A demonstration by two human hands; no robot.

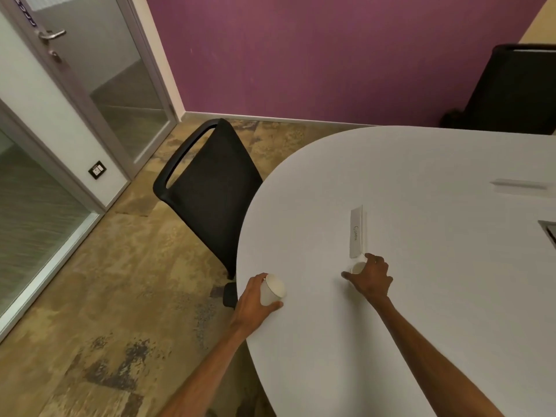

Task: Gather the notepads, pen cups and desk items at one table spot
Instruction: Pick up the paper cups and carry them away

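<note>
A white paper cup [273, 289] is tilted at the left rim of the white table [421, 311], and my left hand [255, 299] is shut around it. A second white paper cup [358, 267] stands further in on the table, mostly covered by my right hand [371, 276], whose fingers wrap it from above. Just behind that cup a clear acrylic name stand [357, 231] with small print stands on the table. Another clear stand [519, 185] sits toward the far right.
A black chair [210, 191] is pushed close to the table's left edge. Another black chair [517, 88] stands at the far side by the purple wall. A metal cable hatch [549, 233] is set in the table at the right. A glass door [90, 85] is at left.
</note>
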